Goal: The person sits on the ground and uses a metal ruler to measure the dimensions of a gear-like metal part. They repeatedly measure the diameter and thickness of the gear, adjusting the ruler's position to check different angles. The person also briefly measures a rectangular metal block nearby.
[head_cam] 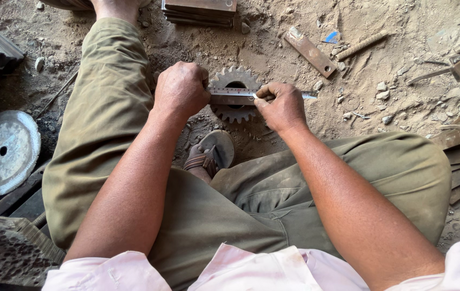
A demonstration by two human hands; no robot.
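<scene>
Steel rule [234, 95] across toothed gear [235, 110]

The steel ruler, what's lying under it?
Under the steel ruler lies a toothed gear on sandy ground. Both hands cover the ruler's ends.

head-worn view, facing steeply down, close above lap

A toothed steel gear [234, 95] lies flat on the dirt floor [402, 32], between the seated person's knees. A metal ruler [241, 95] lies across its centre hole. The left hand [181, 89] presses the ruler's left end down; the right hand [281, 106] pinches it just right of the gear. A round metal disc [3, 152] lies at the floor's left edge, a flat rusty bar [311, 52] beyond the gear.
</scene>
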